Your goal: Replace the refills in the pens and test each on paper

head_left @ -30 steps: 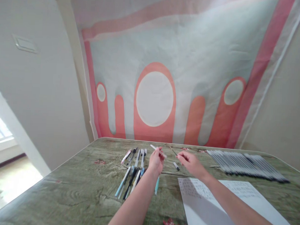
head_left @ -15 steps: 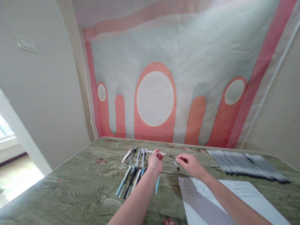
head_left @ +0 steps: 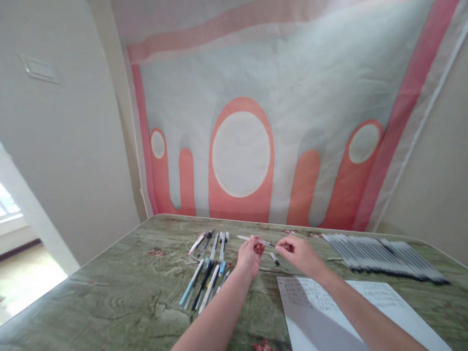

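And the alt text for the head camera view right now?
Left hand holding a white pen, right hand pinching a thin dark piece at its end, over a wood-patterned table with loose pens, a written-on sheet and a row of slender sticks.

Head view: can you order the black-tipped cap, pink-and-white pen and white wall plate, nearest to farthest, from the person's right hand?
1. Black-tipped cap: on the table, just left of the right hand.
2. Pink-and-white pen: also on the table, farther left.
3. White wall plate: far left, high up.
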A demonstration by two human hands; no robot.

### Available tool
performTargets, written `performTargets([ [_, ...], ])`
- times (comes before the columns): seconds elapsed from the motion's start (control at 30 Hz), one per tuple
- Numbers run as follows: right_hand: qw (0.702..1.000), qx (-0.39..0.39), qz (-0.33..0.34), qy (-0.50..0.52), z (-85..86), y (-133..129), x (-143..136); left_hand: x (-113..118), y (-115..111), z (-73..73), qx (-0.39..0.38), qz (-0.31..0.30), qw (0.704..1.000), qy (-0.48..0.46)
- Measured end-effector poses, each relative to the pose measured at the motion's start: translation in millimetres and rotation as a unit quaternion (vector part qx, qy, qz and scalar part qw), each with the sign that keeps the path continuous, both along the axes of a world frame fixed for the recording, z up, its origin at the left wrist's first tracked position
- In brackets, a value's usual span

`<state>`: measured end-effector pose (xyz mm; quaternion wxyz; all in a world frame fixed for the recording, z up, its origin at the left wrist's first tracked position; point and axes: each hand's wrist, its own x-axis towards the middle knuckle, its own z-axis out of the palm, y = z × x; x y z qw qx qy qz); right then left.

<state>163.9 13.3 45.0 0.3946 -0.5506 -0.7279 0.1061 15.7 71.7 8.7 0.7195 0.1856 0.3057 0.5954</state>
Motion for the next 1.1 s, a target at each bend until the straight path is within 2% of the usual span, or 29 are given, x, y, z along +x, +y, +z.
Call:
performTargets([
  [0.13,0.997,0.030,-0.028,0.060,-1.3,0.6,-3.5,12.1,-15.8,-0.1,-0.007,-0.073,0.997,-0.031],
  [0.3,0.965,0.058,-0.037,0.254,-5.3,4.9,-9.0,23.2,-30.7,-2.4,-0.026,-0.176,0.983,-0.050],
  [0.37,0.948,0.049,-0.041,0.313,-7.3,9.0,-5.8,21.7,-29.1,-2.0,-0.046,-0.174,0.982,-0.059],
  [0.43,0.942,0.031,-0.047,0.330,-11.5,13.9,-0.2,16.9,-23.8,-0.6,-0.067,-0.147,0.984,-0.070],
  [0.5,0.959,0.005,-0.038,0.282,-19.3,18.2,5.1,10.8,-17.5,0.7,-0.074,-0.116,0.987,-0.085],
  [0.6,0.992,-0.038,-0.011,0.121,-36.0,20.6,6.9,4.6,-11.5,0.1,-0.068,-0.084,0.989,-0.098],
  [0.73,0.997,-0.051,-0.047,-0.045,-54.9,15.9,-0.6,5.6,-11.7,-4.6,-0.059,-0.086,0.989,-0.102],
  [0.87,0.991,-0.053,-0.058,-0.112,-61.2,10.4,-6.1,9.9,-15.5,-8.3,-0.052,-0.081,0.991,-0.089],
  [1.1,0.987,-0.058,-0.052,-0.143,-59.6,9.2,-4.8,13.4,-18.1,-15.1,-0.048,-0.071,0.993,-0.080],
])
